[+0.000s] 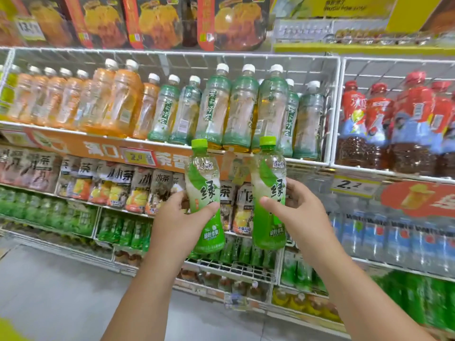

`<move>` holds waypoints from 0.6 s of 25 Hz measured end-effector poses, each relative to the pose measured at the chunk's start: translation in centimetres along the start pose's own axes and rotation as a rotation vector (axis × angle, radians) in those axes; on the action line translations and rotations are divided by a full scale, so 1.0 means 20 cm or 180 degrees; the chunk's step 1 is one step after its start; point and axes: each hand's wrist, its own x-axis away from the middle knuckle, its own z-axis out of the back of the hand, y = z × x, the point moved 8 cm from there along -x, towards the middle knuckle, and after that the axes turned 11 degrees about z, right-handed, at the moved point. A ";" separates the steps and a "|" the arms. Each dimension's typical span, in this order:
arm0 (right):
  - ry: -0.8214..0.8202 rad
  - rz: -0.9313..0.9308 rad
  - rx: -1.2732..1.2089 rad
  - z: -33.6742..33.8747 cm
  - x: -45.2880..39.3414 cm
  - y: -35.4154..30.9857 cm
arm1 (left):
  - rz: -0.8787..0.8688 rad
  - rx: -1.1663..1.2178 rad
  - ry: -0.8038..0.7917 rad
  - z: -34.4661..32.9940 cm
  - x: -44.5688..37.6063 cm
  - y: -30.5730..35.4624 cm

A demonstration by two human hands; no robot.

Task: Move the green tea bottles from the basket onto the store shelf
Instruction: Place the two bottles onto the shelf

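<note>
Now two bottles are held upright, caps up, before the shelf (172,146): left bottle (205,193) gripped by left hand (181,219), right bottle (269,190) by right hand (299,214), fingers closed around each.

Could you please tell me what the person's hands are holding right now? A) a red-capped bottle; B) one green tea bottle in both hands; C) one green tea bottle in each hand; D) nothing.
C: the left hand and right hand each grip an upright green tea bottle.
</note>
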 end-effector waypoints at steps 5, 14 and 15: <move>0.0191 -0.0215 -0.0020 -0.10 0.03 0.26 | 0.0135 -0.0144 -0.0234 -0.08 -0.18 -0.20; 0.0781 -0.0594 0.0072 -0.45 0.25 0.76 | 0.0311 0.0140 -0.0974 -0.17 -0.52 -0.75; 0.0823 -0.0634 0.0031 -0.50 0.26 0.82 | 0.0353 0.0152 -0.1016 -0.18 -0.56 -0.82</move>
